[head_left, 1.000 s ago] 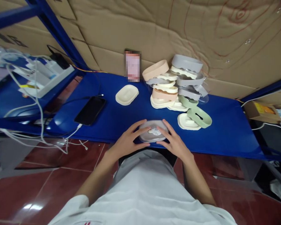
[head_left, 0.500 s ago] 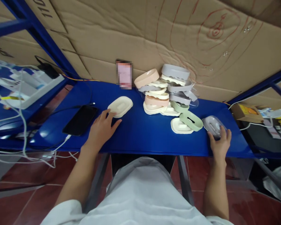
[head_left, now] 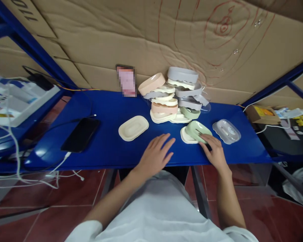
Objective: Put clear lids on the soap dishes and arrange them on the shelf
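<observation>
My right hand (head_left: 213,151) has its fingers on the right edge of a green oval soap dish (head_left: 195,129), thumb at the near side. The dish leans over a cream oval tray (head_left: 185,135), which it partly covers. To the left, my left hand (head_left: 156,153) hovers near the table's front edge, fingers spread, holding nothing. A second cream oval tray (head_left: 133,128) lies by itself to the left of that hand. Right of my right hand lies a clear, greyish plastic dish (head_left: 226,131).
Behind the hands, peach, grey, cream and green dishes form a loose pile (head_left: 175,97). A black phone (head_left: 80,134) with a cable lies at left. Another phone (head_left: 127,80) leans on the cardboard wall (head_left: 103,43). The blue table (head_left: 106,151) ends close to my body.
My right hand has let go of the clear dish and moved left onto the green dish. My left hand has left the left cream tray and moved right.
</observation>
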Action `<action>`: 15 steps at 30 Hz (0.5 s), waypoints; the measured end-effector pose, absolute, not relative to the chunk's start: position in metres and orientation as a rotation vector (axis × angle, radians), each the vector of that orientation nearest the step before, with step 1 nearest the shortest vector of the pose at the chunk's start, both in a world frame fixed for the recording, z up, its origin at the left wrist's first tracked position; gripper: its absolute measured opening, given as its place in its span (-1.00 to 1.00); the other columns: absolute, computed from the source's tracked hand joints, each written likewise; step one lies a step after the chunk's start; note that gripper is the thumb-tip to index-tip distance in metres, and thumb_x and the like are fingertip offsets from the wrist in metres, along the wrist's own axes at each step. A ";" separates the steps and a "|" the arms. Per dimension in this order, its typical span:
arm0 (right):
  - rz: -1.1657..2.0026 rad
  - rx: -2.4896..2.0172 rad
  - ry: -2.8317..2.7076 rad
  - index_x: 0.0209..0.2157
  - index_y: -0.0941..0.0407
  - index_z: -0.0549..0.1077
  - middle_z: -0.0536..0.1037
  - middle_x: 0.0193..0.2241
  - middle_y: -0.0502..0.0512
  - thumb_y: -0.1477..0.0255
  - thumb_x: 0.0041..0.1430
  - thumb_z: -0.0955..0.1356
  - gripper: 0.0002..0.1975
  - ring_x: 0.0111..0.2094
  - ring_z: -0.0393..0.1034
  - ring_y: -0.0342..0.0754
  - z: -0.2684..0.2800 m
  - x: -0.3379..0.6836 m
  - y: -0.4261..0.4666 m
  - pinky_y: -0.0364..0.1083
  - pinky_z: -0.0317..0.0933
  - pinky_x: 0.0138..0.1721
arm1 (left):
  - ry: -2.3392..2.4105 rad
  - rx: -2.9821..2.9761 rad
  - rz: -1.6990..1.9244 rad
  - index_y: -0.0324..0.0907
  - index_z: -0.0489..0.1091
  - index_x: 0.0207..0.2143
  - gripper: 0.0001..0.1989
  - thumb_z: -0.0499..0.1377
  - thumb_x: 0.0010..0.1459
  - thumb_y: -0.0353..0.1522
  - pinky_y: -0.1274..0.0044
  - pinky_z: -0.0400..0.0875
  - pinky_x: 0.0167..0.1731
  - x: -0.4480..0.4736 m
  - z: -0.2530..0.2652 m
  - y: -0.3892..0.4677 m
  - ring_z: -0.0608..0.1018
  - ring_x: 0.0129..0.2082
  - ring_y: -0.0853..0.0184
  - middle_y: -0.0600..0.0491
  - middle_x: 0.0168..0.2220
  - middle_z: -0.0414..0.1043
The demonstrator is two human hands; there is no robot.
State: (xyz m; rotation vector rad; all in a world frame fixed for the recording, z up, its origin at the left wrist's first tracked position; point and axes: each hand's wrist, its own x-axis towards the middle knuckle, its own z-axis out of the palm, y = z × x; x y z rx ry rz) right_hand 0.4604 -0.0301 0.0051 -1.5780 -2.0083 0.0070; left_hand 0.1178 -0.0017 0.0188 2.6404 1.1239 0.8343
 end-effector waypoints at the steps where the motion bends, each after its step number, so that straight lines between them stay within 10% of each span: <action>1: 0.048 -1.550 -2.029 0.21 0.00 0.53 0.62 0.18 0.18 0.27 0.50 0.35 -0.66 0.26 0.47 0.18 0.007 0.457 -0.035 0.26 0.29 0.31 | 1.052 2.678 0.792 -0.11 0.23 0.43 -0.49 0.11 0.49 -0.27 0.18 0.38 0.33 0.134 0.020 -0.001 0.43 0.38 0.01 -0.19 0.43 0.30; 15: 0.322 -1.250 -2.308 0.34 -0.02 0.42 0.52 0.31 0.13 0.43 0.54 0.27 -0.59 0.46 0.23 0.14 0.016 0.410 -0.033 0.36 0.21 0.44 | 1.094 2.696 0.786 -0.11 0.42 0.24 -0.63 0.14 0.43 -0.42 0.14 0.49 0.29 0.132 0.007 0.000 0.41 0.41 -0.03 -0.20 0.43 0.28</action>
